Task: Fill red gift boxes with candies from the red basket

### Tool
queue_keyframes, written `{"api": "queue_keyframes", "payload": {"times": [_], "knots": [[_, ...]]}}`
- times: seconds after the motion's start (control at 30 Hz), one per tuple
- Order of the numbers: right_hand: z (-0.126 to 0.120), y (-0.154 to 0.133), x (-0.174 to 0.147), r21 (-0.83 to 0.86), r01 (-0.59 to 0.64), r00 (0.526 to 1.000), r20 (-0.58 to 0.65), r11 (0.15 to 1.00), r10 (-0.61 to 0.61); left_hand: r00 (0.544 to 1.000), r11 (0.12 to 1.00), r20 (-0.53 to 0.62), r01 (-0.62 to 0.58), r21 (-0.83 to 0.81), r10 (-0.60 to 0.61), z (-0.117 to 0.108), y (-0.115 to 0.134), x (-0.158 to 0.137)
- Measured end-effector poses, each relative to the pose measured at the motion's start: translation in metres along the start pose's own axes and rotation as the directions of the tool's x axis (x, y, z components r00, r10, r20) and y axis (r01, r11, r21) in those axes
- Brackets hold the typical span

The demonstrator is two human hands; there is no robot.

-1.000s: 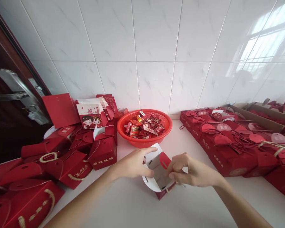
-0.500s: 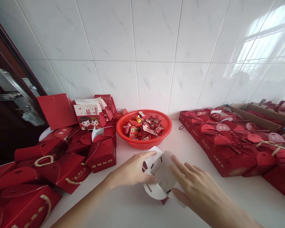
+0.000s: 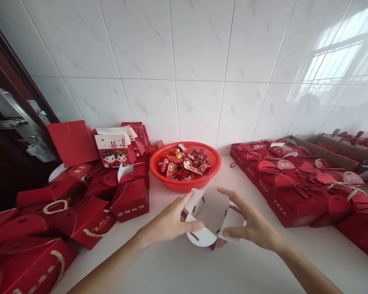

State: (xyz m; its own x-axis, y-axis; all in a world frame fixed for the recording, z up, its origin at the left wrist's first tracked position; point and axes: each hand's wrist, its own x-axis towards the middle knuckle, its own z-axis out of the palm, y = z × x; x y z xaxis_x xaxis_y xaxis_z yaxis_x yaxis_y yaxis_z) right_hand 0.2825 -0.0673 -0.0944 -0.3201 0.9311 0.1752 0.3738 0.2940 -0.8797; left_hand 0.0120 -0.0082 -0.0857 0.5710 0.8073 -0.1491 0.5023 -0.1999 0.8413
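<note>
An open gift box (image 3: 211, 214) of red card, white inside, stands on the white counter with its flaps folded outward. My left hand (image 3: 168, 220) grips its left side, the thumb lying over the near rounded flap and the fingers along the left flap. On the other side my right hand (image 3: 254, 224) holds it, fingertips at the back flap and thumb on the right flap. Slots show along the box's inner edges, and I see nothing inside. Just behind it sits a red plastic basket (image 3: 186, 187) of wrapped sweets (image 3: 184, 165).
Several red gift boxes (image 3: 130, 200), some with rope handles, crowd the left side. Rows of closed red boxes (image 3: 282, 196) with tied tops line the right, beside brown cartons (image 3: 328, 152). A tiled wall (image 3: 199, 106) runs behind; a door handle (image 3: 12, 106) is at far left.
My right hand has turned and spread, its fingers now at the back flap and its thumb on the right flap. My left hand keeps its grip; the box has barely shifted.
</note>
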Motion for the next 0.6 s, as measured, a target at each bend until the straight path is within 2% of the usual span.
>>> {"api": "queue_keyframes", "payload": {"times": [0.13, 0.33, 0.47, 0.6], "knots": [[0.002, 0.003, 0.007, 0.153, -0.013, 1.0, -0.01, 0.988, 0.015, 1.0, 0.999, 0.029, -0.004, -0.054, 0.006, 0.0, -0.001, -0.001], [0.005, 0.009, 0.024, 0.313, -0.154, 0.985, 0.129, 0.937, 0.119, 0.994, 0.994, -0.022, -0.106, -0.003, 0.106, -0.006, -0.005, -0.005], [0.011, 0.014, 0.042, 0.336, -0.138, 0.987, 0.127, 0.932, 0.1, 0.995, 0.999, -0.1, -0.025, 0.04, 0.029, -0.013, -0.018, -0.004], [0.01, 0.02, 0.057, 0.274, -0.05, 0.993, 0.114, 0.961, 0.019, 0.988, 0.993, -0.144, 0.066, 0.094, -0.052, -0.016, -0.022, -0.005]]}}
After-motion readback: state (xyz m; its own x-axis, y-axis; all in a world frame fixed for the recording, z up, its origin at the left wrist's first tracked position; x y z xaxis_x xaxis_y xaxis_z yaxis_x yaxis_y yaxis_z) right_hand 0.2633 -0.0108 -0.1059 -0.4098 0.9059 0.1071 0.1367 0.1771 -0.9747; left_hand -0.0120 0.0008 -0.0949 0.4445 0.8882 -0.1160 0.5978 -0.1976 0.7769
